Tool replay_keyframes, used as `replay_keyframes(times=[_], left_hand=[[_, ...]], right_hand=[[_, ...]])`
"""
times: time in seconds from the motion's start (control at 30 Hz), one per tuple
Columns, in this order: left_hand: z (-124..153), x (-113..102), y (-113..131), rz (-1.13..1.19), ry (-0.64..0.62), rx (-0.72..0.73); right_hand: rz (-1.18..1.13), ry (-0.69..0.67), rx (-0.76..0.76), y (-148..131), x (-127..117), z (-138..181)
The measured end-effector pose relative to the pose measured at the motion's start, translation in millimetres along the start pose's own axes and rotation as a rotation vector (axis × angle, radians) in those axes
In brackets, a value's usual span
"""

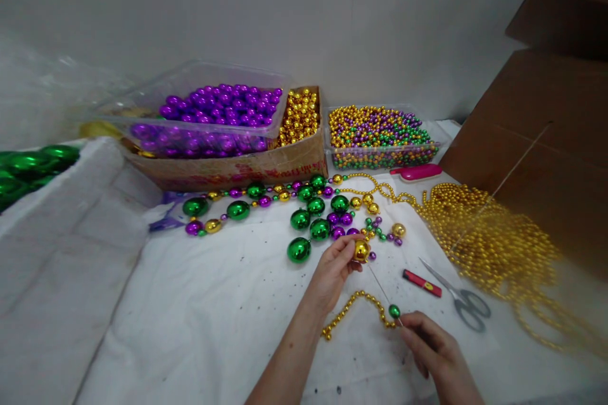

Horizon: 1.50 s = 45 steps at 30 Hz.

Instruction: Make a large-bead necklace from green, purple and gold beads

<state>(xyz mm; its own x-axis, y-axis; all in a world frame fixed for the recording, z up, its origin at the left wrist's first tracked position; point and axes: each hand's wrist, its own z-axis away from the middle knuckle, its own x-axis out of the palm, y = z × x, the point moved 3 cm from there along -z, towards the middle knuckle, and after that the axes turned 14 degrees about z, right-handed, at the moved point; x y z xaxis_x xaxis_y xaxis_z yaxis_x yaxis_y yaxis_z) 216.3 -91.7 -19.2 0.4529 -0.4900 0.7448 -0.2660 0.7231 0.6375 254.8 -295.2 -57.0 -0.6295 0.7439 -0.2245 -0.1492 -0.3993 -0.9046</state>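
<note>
My left hand (332, 269) pinches a large shiny gold bead (361, 251) between thumb and fingers. A thin string (380, 283) runs from that bead down to a small green bead (394, 311). Just past the green bead, my right hand (434, 351) is closed on the string's lower end, beside a short strand of gold beads (358, 296) lying on the white cloth. Behind my left hand sit loose large green beads (299, 250), purple beads (338, 232) and small mixed beads. A finished-looking strand of mixed beads (238, 209) stretches to the left.
Scissors (458, 297) and a red lighter (422, 283) lie right of my hands. Gold bead strands (498, 240) pile beyond them. At the back stand a cardboard box (228, 172), a clear tub (190, 69) of purple beads and a mixed-bead tub (384, 155). A pink-handled brush (420, 172) lies nearby.
</note>
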Motion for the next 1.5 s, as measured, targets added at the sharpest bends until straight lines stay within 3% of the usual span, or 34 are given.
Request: replay_keyframes(times=[0.23, 0.47, 0.57, 0.73, 0.97, 1.2, 1.5], left_hand=[[-0.1, -0.3, -3.1, -0.060, 0.046, 0.008], [10.7, 10.6, -8.9, -0.172, -0.041, -0.086], [7.7, 7.2, -4.2, -0.262, -0.028, -0.038], [-15.4, -4.2, -0.7, -0.672, 0.111, 0.161], [-47.1, 14.6, -25.8, -1.414, -0.081, 0.304], [-73.1, 36.0, -49.3, -1.896, -0.157, 0.333], [-70.4, 30.1, -50.4, -1.983, -0.179, 0.345]], right_hand=[[0.030, -0.065, -0.020, -8.7, 3.3, -2.5], [-0.027, -0.010, -0.053, -21.3, 9.5, -9.3], [-0.038, -0.039, -0.035, -18.1, 5.1, -8.6], [-0.070, -0.025, -0.003, -1.6, -9.1, -5.8], [-0.123, 0.013, 0.062, 14.8, -19.0, -8.7], [-0.214, 0.045, 0.102, 15.3, -25.4, -10.6], [-0.243, 0.033, 0.131, 17.7, -25.1, -11.0]])
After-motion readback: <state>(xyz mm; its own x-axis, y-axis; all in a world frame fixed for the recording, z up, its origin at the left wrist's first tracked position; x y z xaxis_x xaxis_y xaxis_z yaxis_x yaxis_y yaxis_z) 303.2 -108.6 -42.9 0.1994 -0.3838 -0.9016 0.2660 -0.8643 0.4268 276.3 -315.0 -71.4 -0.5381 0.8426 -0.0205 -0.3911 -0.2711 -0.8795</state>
